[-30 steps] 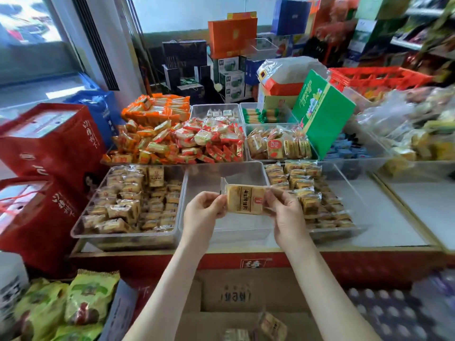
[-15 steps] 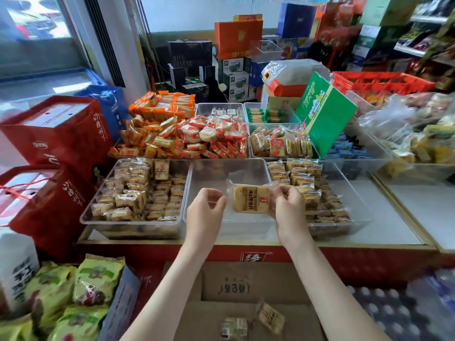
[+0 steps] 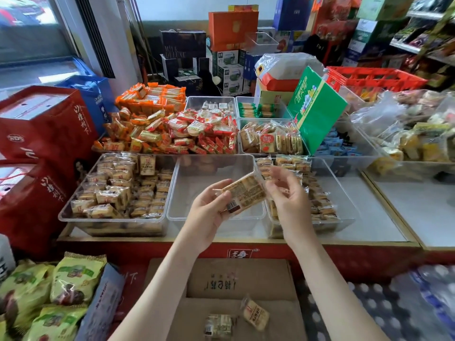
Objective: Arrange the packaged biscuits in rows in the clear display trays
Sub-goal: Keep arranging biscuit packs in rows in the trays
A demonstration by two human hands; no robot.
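A packaged biscuit is gripped in my left hand, thumb on top and fingers beneath, with its barcode side up and tilted. It hovers over the bare middle clear tray. My right hand is just right of the packet with fingers loosely curled, the thumb at the packet's end. The left clear tray holds several similar packets, partly heaped. Biscuit packets sit in rows in the left part of the right clear tray. Two more packets lie in the open cardboard box below.
Behind the front trays are heaps of orange and red snacks and a tray of biscuits. A green carton leans at the right. Red gift boxes stand at the left and green snack bags lie at lower left.
The packet has passed from my right hand to my left and has been turned from its front face to its barcode side. My right hand has loosened its grip.
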